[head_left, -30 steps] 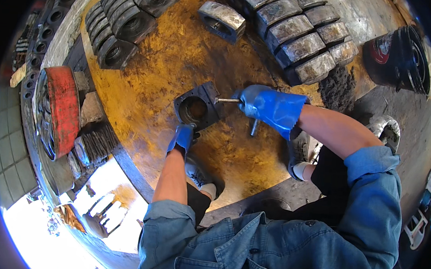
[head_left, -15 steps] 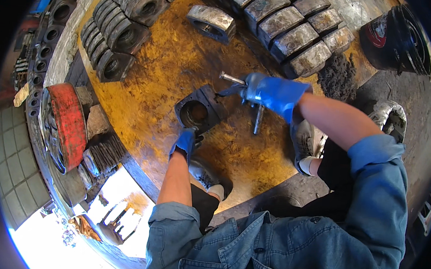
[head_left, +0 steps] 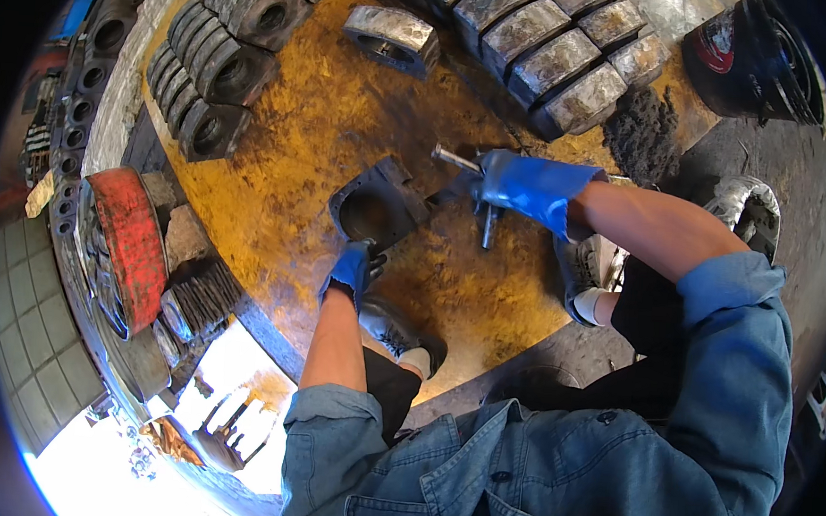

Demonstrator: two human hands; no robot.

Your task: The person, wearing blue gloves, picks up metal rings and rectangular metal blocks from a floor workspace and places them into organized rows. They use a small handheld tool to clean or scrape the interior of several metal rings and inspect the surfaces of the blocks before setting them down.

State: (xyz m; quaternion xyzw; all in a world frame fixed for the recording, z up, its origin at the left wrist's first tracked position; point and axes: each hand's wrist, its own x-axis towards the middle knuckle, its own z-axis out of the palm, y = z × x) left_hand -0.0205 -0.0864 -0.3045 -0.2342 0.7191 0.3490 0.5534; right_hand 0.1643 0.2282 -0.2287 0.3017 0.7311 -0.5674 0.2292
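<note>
My left hand [head_left: 352,271], in a blue glove, closes on the near edge of a dark metal block [head_left: 397,203] with a large round hole. The block rests on the stained yellow plate, somewhat tilted. In my blue-gloved right hand [head_left: 531,187] is a metal tool; one bare steel rod [head_left: 457,159] of it sticks out to the left and another points toward me. A dark flat piece reaches from this hand toward the block's right side. My right fingers are partly hidden, and I cannot tell the tool's exact kind.
Rows of similar holed blocks [head_left: 237,75] stand at the far left, and stacked thick metal blocks [head_left: 548,58] at the far right. One loose block [head_left: 391,37] lies between them. A black bucket [head_left: 746,66], dark shavings [head_left: 643,125] and a red round metal part [head_left: 128,241] flank the plate.
The block has tilted a little under my left hand. My right hand has shifted slightly right and toward me with the tool, whose rods have turned somewhat.
</note>
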